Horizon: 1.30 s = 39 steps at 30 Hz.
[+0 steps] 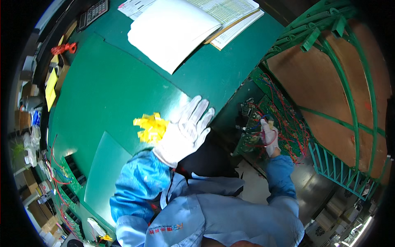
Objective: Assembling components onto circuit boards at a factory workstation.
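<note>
My left hand (187, 129), in a white glove, is spread flat with its fingers apart at the green tabletop's edge, holding nothing. Beside its wrist lies a bunch of yellow tape-like pieces (150, 128). My right hand (270, 139), also gloved, reaches down past the table's right edge. Its fingers close on a green circuit board (252, 131) with wires, and a red wire loops across the glove. Just what the fingertips pinch is partly hidden. More circuit boards (290, 119) with tangled red and blue wires lie heaped around that hand.
Open papers on a clipboard (177, 35) lie at the table's far side, near a calculator (94, 14). A green metal frame with brown panels (317, 78) stands at the right. Wired boards (72, 175) sit at the left edge, near a translucent green sheet (108, 168).
</note>
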Tool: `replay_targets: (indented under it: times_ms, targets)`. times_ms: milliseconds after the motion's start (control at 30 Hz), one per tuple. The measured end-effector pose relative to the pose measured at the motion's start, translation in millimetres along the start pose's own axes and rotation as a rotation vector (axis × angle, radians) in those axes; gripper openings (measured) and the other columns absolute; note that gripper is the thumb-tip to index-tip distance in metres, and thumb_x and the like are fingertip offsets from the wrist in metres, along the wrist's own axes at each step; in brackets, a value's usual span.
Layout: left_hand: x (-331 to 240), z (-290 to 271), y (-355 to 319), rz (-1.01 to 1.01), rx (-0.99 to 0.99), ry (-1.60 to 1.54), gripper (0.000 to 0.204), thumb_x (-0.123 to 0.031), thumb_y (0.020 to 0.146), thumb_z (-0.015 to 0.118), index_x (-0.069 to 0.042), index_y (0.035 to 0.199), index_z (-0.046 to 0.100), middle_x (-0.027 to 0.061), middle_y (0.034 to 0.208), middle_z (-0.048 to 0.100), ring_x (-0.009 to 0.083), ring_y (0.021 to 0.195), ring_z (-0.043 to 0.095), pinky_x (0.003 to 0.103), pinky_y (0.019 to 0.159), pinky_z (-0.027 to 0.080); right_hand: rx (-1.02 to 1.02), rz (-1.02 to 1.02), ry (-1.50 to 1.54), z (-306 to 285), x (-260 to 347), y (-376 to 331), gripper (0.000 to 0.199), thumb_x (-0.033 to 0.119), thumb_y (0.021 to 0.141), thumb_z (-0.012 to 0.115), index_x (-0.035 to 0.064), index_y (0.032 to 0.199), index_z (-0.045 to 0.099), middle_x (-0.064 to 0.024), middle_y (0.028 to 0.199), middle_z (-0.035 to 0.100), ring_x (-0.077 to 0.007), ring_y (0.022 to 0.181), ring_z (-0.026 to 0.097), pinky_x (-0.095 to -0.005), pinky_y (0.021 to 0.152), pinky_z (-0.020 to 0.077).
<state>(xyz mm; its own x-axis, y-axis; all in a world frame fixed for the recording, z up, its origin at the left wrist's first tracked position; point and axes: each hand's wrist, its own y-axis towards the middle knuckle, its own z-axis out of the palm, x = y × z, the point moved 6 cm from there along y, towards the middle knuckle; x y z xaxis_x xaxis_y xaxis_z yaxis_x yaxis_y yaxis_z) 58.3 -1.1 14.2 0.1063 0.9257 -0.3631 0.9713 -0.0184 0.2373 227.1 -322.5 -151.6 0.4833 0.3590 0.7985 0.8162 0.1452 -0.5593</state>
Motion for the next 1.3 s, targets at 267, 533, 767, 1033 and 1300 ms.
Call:
replay_targets:
  times_ms: [267,533,767,1033,1300]
  targets:
    - [-5,-13,-23,0.151,-0.391,-0.055,0.046,-0.016,0.087,0.07,0.003,0.128,0.062,0.0234,0.137,0.057,0.0407,0.131,0.055,0.05,0.112,0.045,-0.085,-0.209,-0.122,-42,213,-178,0.017,0.03,0.098,0.071,0.0184,0.09,0.061,0.01,0.067,0.05,-0.0008,0.05,0.041,-0.0201,0.042,0.0294]
    - [-3,-98,-63,-0.01,-0.503,0.056,0.042,-0.025,0.094,0.063,0.001,0.127,0.063,0.0217,0.135,0.059,0.0378,0.132,0.054,0.047,0.111,0.045,0.426,-0.955,-0.482,4,419,-230,0.031,0.022,0.1,0.062,0.004,0.125,0.062,-0.0021,0.094,0.056,-0.0118,0.079,0.056,-0.0281,0.072,0.0468]
    - [81,-210,-251,-0.51,-0.868,0.485,0.044,-0.015,0.085,0.072,0.001,0.124,0.064,0.0231,0.127,0.064,0.0433,0.123,0.06,0.052,0.106,0.048,0.614,-0.923,-0.604,250,515,-283,0.027,0.035,0.101,0.064,0.0105,0.11,0.071,0.0055,0.069,0.05,0.0013,0.055,0.042,-0.0177,0.048,0.026]
    - [176,-215,-418,-1.205,-0.62,1.05,0.044,-0.011,0.091,0.059,0.001,0.133,0.061,0.0173,0.136,0.06,0.0383,0.14,0.047,0.051,0.11,0.042,0.98,-1.424,-1.113,541,464,-403,0.036,0.036,0.096,0.07,0.0025,0.085,0.068,0.003,0.066,0.053,-0.0079,0.059,0.048,-0.0273,0.053,0.0381]
    - [258,-264,-524,-1.518,-0.7,1.18,0.045,-0.01,0.093,0.054,-0.002,0.137,0.059,0.0137,0.143,0.06,0.0332,0.144,0.044,0.048,0.111,0.042,1.23,-2.259,-1.124,693,343,-464,0.03,0.038,0.09,0.071,0.0137,0.107,0.076,-0.0139,0.083,0.074,-0.0318,0.074,0.072,-0.0402,0.071,0.0557]
